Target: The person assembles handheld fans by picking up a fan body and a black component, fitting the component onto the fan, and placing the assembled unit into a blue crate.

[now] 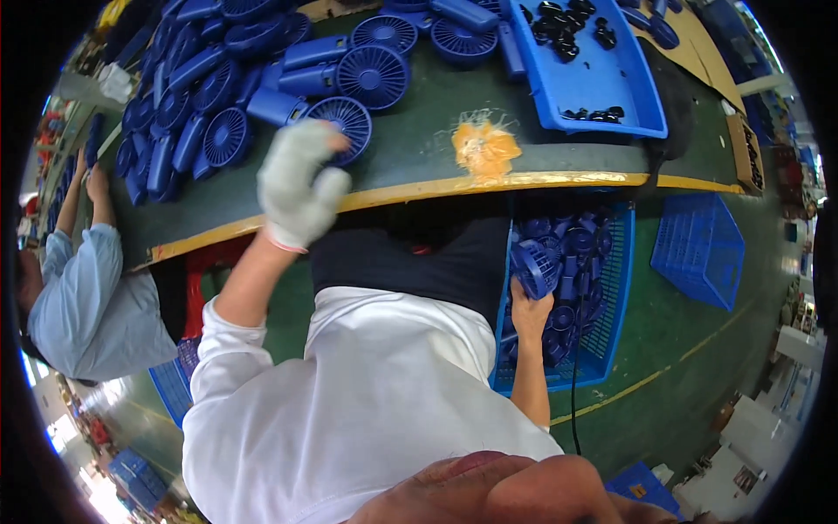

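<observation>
Green table (410,153) is bearing heaped fans (374,77), left grip (297,183) hanging open, right grip (532,312) clasping one fan (534,267) the crowded crate (622,288) could be snagging

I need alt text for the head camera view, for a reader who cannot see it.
A person's bare right hand holds a blue handheld fan at a blue crate of similar fans, while the gloved left hand is open beside a pile of fans on a green worktable. A blue tray of black parts also stands there.

Dk-blue handheld fan (534,269), rnd slatted grille, tilted, held up over blue crate (622,297) w/ similar fans (582,240)
</observation>
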A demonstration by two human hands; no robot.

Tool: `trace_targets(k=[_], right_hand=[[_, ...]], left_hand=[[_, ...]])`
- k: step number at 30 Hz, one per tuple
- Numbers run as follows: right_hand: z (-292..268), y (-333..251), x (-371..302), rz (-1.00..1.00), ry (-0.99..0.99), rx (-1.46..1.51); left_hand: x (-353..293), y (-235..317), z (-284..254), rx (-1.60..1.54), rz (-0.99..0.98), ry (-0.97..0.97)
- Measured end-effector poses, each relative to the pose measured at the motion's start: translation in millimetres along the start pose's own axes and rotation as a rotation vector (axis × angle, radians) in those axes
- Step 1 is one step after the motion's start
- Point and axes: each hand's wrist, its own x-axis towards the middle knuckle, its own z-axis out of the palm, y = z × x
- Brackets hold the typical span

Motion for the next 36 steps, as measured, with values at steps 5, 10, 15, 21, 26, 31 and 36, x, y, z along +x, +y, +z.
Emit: trace_targets(k=[5,10,15,21,26,31,36], right_hand=[[-81,174,-84,0.530,0.325,-0.190],[-62,147,-85,0.198,0.255,-0.606],[1,-73,73,-0.445,0.285,-0.172],[38,-173,282,-0.834,0.165,-0.436],[90,-182,355,-0.572,0.090,-0.780],[89,-195,344,-0.673,0.006,-0.970],[73,-187,344,-0.390,0.014,-0.551]], left_hand=[[5,-60,-21,0.550,-0.050,-0.243],[22,-53,-25,0.601,0.057,-0.415],[13,-55,0,0.399,-0.026,-0.496],[13,-28,19,0.454,0.187,-0.204],[4,-8,16,0.419,0.161,-0.189],[5,2,15,0.418,0.042,-0.242],[9,7,13,0.404,-0.081,-0.318]])
